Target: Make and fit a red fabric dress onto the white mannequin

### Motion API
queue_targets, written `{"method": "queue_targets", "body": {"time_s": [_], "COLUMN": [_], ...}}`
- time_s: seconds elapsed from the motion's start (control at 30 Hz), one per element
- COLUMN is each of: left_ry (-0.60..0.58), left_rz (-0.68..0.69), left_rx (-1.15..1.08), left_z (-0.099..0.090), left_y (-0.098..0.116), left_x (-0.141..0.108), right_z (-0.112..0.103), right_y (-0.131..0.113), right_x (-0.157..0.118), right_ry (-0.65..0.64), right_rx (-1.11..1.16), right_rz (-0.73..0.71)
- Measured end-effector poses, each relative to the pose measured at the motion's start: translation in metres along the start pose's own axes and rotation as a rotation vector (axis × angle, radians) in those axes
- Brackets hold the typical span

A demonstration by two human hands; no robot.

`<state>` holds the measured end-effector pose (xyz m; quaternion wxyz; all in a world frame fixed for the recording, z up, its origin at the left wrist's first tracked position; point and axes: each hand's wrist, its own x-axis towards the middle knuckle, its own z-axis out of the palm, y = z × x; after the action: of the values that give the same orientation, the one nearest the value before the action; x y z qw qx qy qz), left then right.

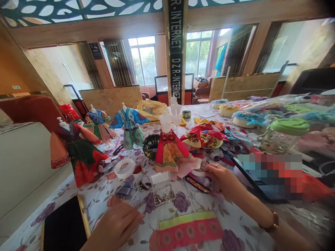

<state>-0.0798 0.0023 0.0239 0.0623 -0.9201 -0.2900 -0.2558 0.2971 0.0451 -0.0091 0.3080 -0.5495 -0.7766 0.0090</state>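
My right hand (221,179) reaches over the table's right middle, its fingertips closed at a white ring (198,173) like a tape roll; whether it grips the roll is hard to make out. Under it lies a dark embroidered strip (198,184). My left hand (119,223) rests low on the flowered cloth with its fingers bent together, their tips partly hidden. Between the hands sits a clear box of beads (163,196). A pink fabric strip with a yellow-green edge (191,230) lies flat in front. Behind the box stands a mannequin in a red and gold dress (170,150).
Dressed mannequins (78,153) stand at the left, near a white roll (125,168) and a black basket (151,146). A phone (65,225) lies front left. To the right are a tablet (261,177), a green-lidded jar (285,136) and heaped fabric (206,136).
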Motion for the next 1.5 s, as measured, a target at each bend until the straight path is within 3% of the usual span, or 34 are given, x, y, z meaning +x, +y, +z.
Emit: {"method": "queue_targets", "body": {"time_s": [0.27,0.47,0.57,0.7,0.77,0.87,1.0,1.07,1.33,1.5], "left_ry": [0.019,0.045,0.029,0.118,0.083,0.046,-0.195,-0.238,-0.204,-0.182], "left_rz": [-0.020,-0.017,-0.111,-0.187,-0.223,-0.415,-0.574,-0.613,-0.737,-0.747], "left_rx": [-0.041,-0.149,-0.167,-0.279,-0.357,-0.530,-0.809,-0.868,-0.967,-0.911], "left_z": [-0.006,-0.011,-0.013,-0.003,0.007,0.020,0.025,0.025,0.030,0.028], "left_y": [0.018,0.045,0.055,0.061,0.065,0.072,0.077,0.075,0.078,0.089], "left_x": [0.007,0.021,0.035,0.066,0.084,0.111,0.139,0.148,0.145,0.138], "right_z": [-0.031,-0.046,-0.052,-0.057,-0.059,-0.060,-0.061,-0.060,-0.048,-0.046], "right_y": [-0.004,-0.026,-0.040,-0.053,-0.057,-0.062,-0.064,-0.063,-0.063,-0.071], "right_x": [0.006,0.004,0.001,-0.005,-0.008,-0.010,-0.008,-0.006,-0.006,-0.006], "right_ry": [0.023,0.035,0.042,0.003,0.017,0.062,0.165,0.221,0.394,0.389], "right_rx": [0.238,0.334,0.403,0.376,0.346,0.364,0.368,0.369,0.423,0.436], "right_rz": [0.112,0.149,0.090,-0.021,-0.079,-0.158,-0.161,-0.126,-0.071,-0.085]}}
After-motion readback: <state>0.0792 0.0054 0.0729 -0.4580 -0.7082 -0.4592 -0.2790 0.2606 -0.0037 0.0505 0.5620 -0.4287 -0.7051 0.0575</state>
